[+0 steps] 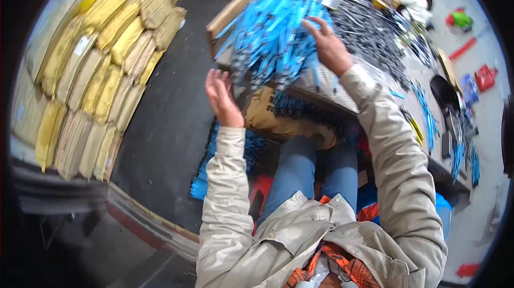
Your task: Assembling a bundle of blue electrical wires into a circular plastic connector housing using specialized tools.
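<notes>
A heaped pile of slender blue sticks with dark ends lies at the near left corner of the table. Their exact kind is too blurred to tell. My left hand is raised just left of the pile's near end, fingers stretched, holding nothing. Over the pile's right side, my right hand has its fingers spread, and nothing shows in its grip. Whether its fingertips touch the sticks I cannot tell. Some blue sticks jut over the table's near edge.
Beside the pile lies a mass of dark grey pieces. A wooden board edges the table's left. Below are a brown sack and more blue sticks. Stacked tan and yellow sacks stand left. Yellow-handled pliers lie right.
</notes>
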### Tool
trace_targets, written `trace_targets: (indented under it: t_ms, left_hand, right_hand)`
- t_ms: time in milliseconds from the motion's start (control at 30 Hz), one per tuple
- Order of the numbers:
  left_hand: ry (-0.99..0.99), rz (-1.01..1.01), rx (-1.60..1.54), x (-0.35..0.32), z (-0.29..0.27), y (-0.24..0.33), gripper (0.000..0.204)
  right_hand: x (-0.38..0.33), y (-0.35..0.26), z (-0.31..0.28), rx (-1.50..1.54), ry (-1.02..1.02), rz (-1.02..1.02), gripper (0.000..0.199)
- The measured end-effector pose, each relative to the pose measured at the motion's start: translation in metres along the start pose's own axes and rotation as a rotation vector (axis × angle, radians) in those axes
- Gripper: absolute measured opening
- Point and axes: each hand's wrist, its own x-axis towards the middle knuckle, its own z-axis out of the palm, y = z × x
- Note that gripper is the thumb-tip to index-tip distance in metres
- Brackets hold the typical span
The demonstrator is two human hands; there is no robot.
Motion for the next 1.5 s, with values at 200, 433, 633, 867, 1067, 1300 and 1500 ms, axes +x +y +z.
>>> trace_targets:
  t_ms: [200,433,633,867,1067,1300,1500]
  left_hand:
    - [-0.176,-0.081,0.136,-0.036,0.041,0.01,0.043]
    - [-0.177,-0.018,0.421,-0.062,0.054,0.004,0.04]
    - [0.222,0.312,0.683,0.02,-0.016,0.009,0.038]
    - [-0.038,-0.111,0.743,0.076,-0.027,0.033,0.027]
    - [-0.555,-0.105,1.29,0.049,-0.001,0.029,0.023]
    - [-0.234,-0.204,0.852,0.05,-0.005,0.054,0.024]
    - [-0.171,-0.286,0.852,0.021,-0.024,0.043,0.034]
  right_hand:
    - [0.003,-0.021,0.022,0.15,0.136,0.268,0.042]
    - [-0.017,-0.011,0.017,0.496,0.202,0.39,0.037]
    - [-0.022,-0.007,0.006,0.173,0.309,0.069,0.062]
    - [-0.027,-0.007,0.012,0.199,0.257,0.092,0.059]
    - [-0.025,-0.006,0.003,0.221,0.222,0.139,0.054]
    - [-0.026,-0.004,-0.013,0.132,0.306,0.059,0.054]
    - [-0.041,-0.023,-0.038,0.064,0.403,0.221,0.045]
